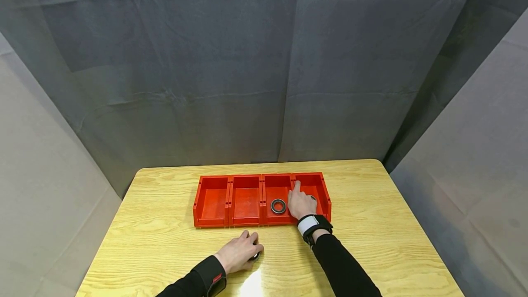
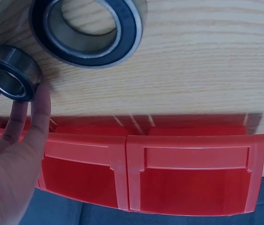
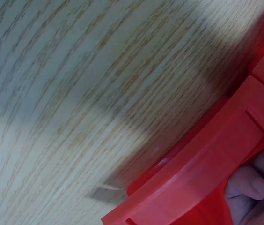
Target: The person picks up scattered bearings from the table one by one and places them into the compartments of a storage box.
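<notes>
In the head view my left hand is low over the table in front of the red bins, pinching a small ball bearing between thumb and fingers. A bigger ball bearing lies close to that hand in the left wrist view. My right hand reaches into the rightmost bin, index finger stretched forward beside the divider. Just past its knuckles part of another bearing shows; the other fingers are mostly hidden, so whether they grip it is unclear. One more bearing lies flat in the adjoining bin.
Two more red bins, the leftmost and its neighbour, complete the row on the wooden table. Grey cloth hangs behind the table, and pale panels stand on both sides.
</notes>
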